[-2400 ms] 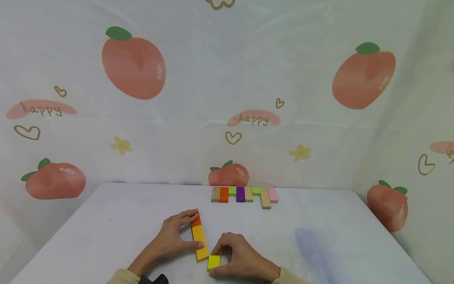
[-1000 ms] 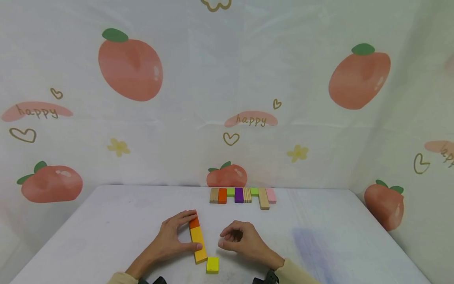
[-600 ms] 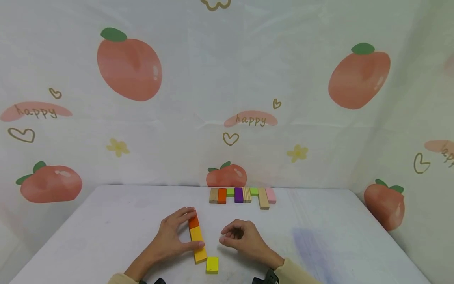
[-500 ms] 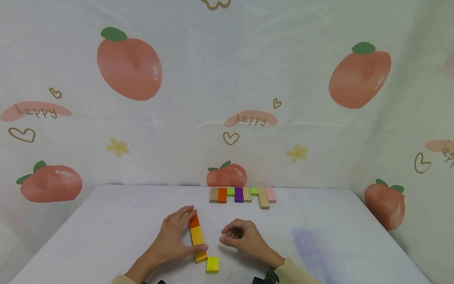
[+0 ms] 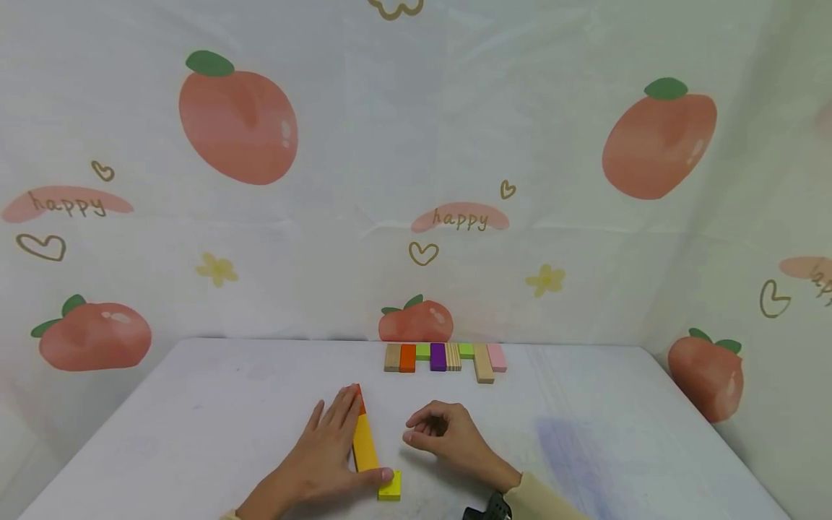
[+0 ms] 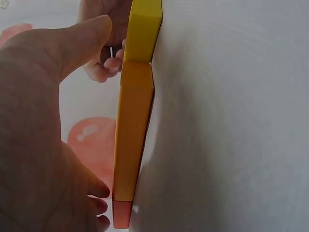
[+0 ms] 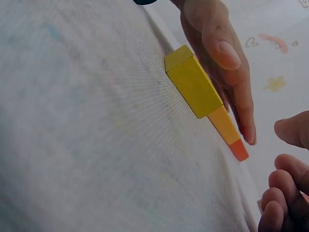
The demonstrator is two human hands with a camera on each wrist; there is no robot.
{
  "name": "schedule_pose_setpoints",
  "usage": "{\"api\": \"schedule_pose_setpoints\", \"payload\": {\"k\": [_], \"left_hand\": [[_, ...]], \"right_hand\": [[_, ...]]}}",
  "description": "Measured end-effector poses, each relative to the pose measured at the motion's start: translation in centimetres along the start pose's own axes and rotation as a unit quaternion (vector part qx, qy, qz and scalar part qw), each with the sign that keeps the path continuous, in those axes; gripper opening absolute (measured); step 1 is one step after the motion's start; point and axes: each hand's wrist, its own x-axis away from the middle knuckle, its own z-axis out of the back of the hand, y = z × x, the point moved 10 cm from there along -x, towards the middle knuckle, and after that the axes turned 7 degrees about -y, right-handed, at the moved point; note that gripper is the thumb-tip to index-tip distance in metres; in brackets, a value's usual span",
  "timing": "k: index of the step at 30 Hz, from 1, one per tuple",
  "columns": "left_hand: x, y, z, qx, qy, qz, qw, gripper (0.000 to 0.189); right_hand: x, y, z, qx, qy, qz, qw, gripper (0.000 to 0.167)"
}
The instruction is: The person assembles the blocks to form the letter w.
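Observation:
In the head view a long amber block and an orange-red block lie end to end. A small bright yellow block sits at the near end of the amber one, its corner shifted right. My left hand is spread beside and partly over this row, fingers straight. Its thumb reaches over the yellow block; the left wrist view shows a gap between thumb and block. My right hand hovers right of the row, fingers loosely curled, holding nothing.
Along the table's back edge stands a row of several blocks: natural wood, orange, green, purple, striped and pink. A white cloth with printed fruit hangs behind the white table.
My right hand has let go of the yellow block and drawn back up and right. The left hand's fingers have straightened, and its thumb has slid from the amber block toward the yellow one.

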Motion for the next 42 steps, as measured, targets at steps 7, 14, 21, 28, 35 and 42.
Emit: {"api": "schedule_pose_setpoints", "payload": {"k": [7,14,21,28,35,42], "left_hand": [[0.3,0.2,-0.5,-0.014,-0.021,-0.001,0.9997,0.127],[0.3,0.1,-0.7,-0.027,-0.034,-0.001,0.9991,0.126],[0.2,0.0,-0.8,-0.033,-0.037,0.001,0.9988,0.127],[0.3,0.2,-0.7,-0.041,-0.037,-0.004,0.9985,0.126],[0.2,0.0,-0.9,-0.051,-0.045,0.001,0.9977,0.124],[0.2,0.0,-1.0,-0.04,-0.05,-0.004,0.9979,0.124]], "right_hand": [[0.0,0.0,-0.2,0.0,-0.007,-0.004,1.0,0.015],[-0.1,0.1,-0.3,-0.001,-0.014,-0.01,0.9999,0.015],[-0.5,-0.1,-0.2,0.017,-0.025,-0.02,0.9993,0.014],[-2.2,-0.1,1.1,0.081,-0.014,-0.02,0.9964,0.015],[-5.3,-0.8,2.6,0.158,0.013,0.0,0.9873,0.023],[-8.8,-1.2,2.8,0.234,0.03,-0.016,0.9717,0.045]]}}
